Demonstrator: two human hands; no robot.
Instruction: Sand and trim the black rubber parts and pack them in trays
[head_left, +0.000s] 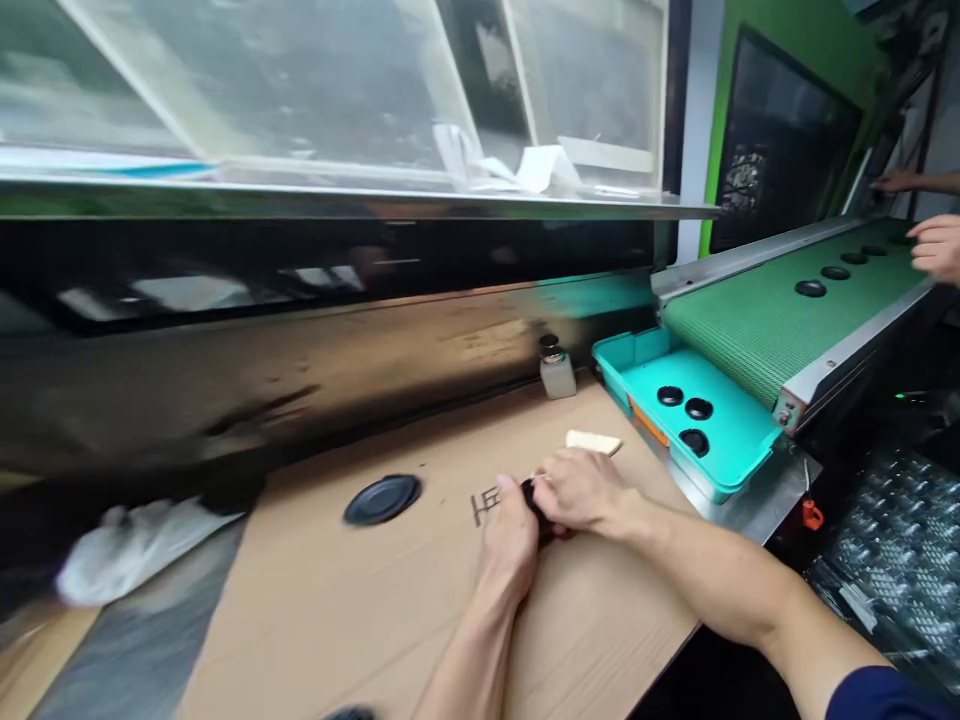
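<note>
1. Our left hand and right hand hold a small black piece between them, above a cardboard-covered desk.
2. A black disc lies left of them; a beige pad lies farther away.
3. To the right, a teal tray holds three black discs at the near end of a green conveyor belt.
4. A co-worker's hand rests beside the belt's far right edge.
</note>
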